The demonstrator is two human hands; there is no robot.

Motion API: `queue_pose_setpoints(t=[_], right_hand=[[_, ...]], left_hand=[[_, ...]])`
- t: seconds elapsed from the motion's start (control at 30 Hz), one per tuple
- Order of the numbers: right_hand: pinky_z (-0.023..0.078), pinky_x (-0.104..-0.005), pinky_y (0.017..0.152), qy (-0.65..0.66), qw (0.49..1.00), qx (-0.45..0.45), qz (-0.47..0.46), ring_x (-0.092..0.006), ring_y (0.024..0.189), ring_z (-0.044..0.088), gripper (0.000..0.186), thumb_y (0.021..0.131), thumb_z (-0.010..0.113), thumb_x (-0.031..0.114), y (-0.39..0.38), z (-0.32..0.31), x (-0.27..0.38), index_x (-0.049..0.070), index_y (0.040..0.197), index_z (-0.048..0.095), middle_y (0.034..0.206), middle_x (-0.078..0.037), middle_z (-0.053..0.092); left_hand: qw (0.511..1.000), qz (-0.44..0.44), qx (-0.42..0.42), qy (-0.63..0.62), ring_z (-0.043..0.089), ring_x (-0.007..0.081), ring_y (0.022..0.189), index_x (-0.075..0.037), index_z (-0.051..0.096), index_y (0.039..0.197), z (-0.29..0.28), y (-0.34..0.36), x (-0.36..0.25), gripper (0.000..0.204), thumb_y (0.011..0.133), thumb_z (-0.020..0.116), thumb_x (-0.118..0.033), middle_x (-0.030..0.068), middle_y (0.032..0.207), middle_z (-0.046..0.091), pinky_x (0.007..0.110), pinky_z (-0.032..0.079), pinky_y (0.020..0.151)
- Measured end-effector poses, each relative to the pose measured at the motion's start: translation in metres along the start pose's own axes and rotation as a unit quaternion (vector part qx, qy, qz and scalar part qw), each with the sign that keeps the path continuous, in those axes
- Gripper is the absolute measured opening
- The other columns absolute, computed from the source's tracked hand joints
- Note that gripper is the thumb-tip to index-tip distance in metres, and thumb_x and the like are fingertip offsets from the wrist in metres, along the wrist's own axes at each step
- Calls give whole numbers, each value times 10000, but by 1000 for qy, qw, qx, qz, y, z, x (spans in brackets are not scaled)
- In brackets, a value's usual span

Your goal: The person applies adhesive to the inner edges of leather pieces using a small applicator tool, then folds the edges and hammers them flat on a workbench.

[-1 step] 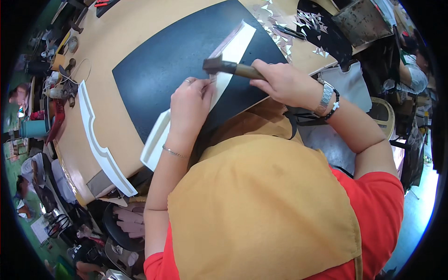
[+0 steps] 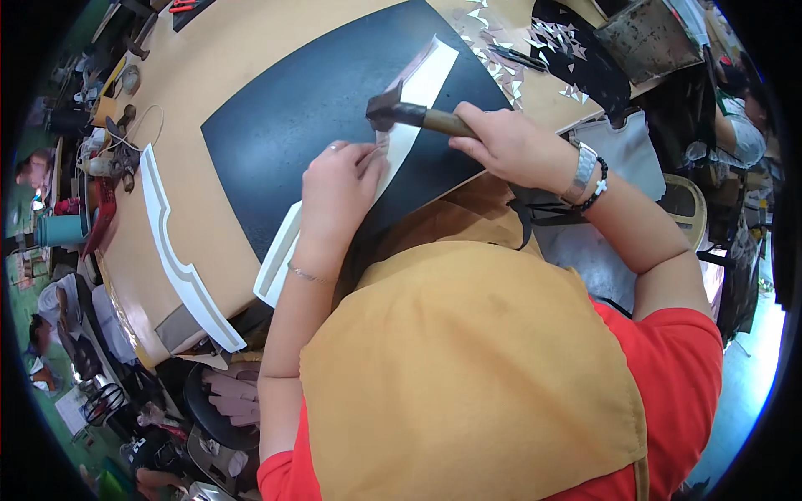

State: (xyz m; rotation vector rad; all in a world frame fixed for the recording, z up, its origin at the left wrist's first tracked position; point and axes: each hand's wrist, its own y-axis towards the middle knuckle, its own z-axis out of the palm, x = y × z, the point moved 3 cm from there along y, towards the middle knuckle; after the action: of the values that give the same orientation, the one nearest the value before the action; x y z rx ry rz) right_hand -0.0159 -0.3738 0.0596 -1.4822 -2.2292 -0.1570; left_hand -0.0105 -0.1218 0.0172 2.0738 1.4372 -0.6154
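A long white strip (image 2: 428,83) with a pinkish edge lies slantwise across a black board (image 2: 288,108). My left hand (image 2: 338,188) is closed on the strip's left edge, thumb and fingers pinched together there. My right hand (image 2: 520,150) grips the wooden handle of a hammer (image 2: 401,112). Its metal head is just beyond my left fingertips, over the pinkish edge; whether it touches cannot be made out. The strip's lower end comes out on the other side of my left forearm, past the board's near edge.
A second white, curved strip (image 2: 171,250) lies on the tan table (image 2: 194,179) at left. Small triangular scraps (image 2: 564,37) and a dark pen-like tool (image 2: 516,56) are at the far right. Lasts or wooden tools and a cord crowd the left edge, near a teal bucket (image 2: 61,230).
The hammer head has shifted slightly up and to the right. My left hand has moved a little left and down, still pinching the strip's edge.
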Motion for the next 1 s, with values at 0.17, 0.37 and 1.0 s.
queue_pose_setpoints(t=[0.17,0.37,1.0], right_hand=[[527,-546,705,-1,998,-47,-45,-447,771,675,343,1058,561,412,2,-3,4,74,1080,511,787,-200,680],[527,-532,695,-40,998,-24,-32,-434,803,679,337,1052,572,399,-4,-9,5,69,1088,511,815,-203,687],[526,-555,702,20,999,-46,-21,-471,796,669,357,1058,558,407,-4,-2,-1,57,1093,501,800,-225,679]], left_hand=[[999,-8,19,-33,728,280,775,-21,787,1007,-1,-8,8,148,894,768,-115,131,920,729,348,582,726],[998,52,-8,40,731,290,773,-20,785,1008,1,-8,-1,157,890,774,-121,139,927,732,360,584,724],[997,46,-37,46,708,304,751,-51,785,982,6,-5,0,146,912,754,-176,113,925,727,384,581,713]])
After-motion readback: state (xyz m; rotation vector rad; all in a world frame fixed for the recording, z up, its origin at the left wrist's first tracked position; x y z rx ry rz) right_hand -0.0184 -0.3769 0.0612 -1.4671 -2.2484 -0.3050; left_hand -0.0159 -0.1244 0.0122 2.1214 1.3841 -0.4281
